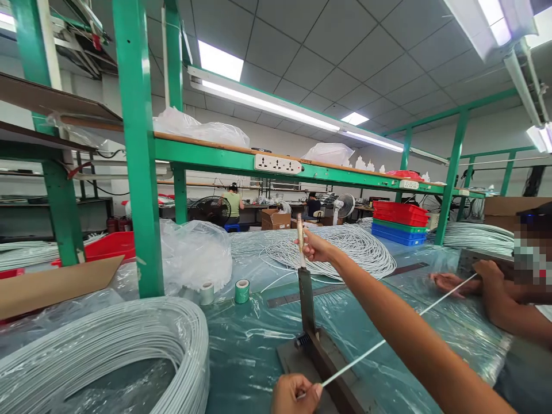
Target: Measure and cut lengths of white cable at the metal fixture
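Note:
My right hand (317, 246) is wrapped around the taped upper end of an upright metal lever (307, 299). This lever belongs to a bench-mounted lever tool (334, 368) with a flat base and a spring at its pivot. At the bottom of the view, my left hand (297, 394) pinches the end of a thin white cable (366, 353). The cable crosses over the tool's arm, slants up to the right past my right forearm and reaches a co-worker's hand (489, 269). Whether it touches the tool I cannot tell.
A large coil of white cable (190, 328) lies front left, another coil (332, 250) behind the lever. Tape rolls (242, 291), a plastic bag (194, 253) and a steel ruler (284, 300) lie on the plastic-covered table. Green posts (138, 144) and stacked bins (399, 224) stand around.

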Action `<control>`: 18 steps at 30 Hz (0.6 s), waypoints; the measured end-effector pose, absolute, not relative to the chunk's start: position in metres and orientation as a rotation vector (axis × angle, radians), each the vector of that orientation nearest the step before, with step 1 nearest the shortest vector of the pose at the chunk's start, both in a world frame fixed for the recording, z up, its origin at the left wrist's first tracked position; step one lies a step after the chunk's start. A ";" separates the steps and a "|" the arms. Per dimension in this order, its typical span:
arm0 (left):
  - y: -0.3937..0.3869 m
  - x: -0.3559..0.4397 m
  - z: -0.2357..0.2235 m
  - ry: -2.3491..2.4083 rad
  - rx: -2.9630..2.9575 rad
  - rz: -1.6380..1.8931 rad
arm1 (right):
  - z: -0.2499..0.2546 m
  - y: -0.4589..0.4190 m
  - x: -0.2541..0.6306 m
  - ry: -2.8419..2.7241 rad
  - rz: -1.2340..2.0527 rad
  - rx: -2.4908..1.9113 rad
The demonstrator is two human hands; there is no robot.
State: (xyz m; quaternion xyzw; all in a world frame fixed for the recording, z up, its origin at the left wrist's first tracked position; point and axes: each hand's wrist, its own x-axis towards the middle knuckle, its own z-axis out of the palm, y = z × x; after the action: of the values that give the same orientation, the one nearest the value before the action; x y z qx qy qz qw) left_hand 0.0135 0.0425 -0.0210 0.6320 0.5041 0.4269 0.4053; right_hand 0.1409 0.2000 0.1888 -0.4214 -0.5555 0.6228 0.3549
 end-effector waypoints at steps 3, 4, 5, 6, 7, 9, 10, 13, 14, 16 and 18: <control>0.041 0.014 -0.022 1.208 1.552 1.094 | 0.199 0.164 0.165 -1.445 1.616 -1.028; 0.040 0.014 -0.022 1.191 1.540 1.098 | 0.201 0.150 0.175 -1.450 1.616 -1.017; 0.039 0.013 -0.021 1.173 1.534 1.103 | 0.202 0.135 0.185 -1.452 1.616 -1.017; 0.039 0.013 -0.019 1.161 1.531 1.107 | 0.201 0.119 0.194 -1.452 1.623 -1.022; 0.038 0.012 -0.017 1.152 1.530 1.102 | 0.199 0.102 0.203 -1.449 1.634 -1.030; 0.036 0.011 -0.013 1.131 1.524 1.055 | 0.190 0.069 0.219 -1.434 1.661 -1.061; 0.035 0.011 -0.012 1.131 1.517 1.032 | 0.184 0.054 0.225 -1.425 1.670 -1.074; 0.035 0.012 -0.011 1.167 1.495 1.023 | 0.163 0.014 0.237 -1.371 1.673 -1.127; 0.035 0.012 -0.012 1.184 1.495 1.041 | 0.156 0.004 0.239 -1.344 1.670 -1.150; 0.036 0.014 -0.014 1.212 1.510 1.069 | 0.144 -0.010 0.240 -1.279 1.670 -1.205; 0.036 0.015 -0.015 1.237 1.533 1.080 | 0.135 -0.019 0.241 -1.223 1.682 -1.250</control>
State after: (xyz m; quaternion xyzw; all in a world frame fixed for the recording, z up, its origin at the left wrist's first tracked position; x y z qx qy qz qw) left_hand 0.0148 0.0363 -0.0152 0.6153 0.4962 0.4334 0.4327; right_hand 0.2406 -0.0190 0.1355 -0.4825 -0.4721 0.6493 0.3503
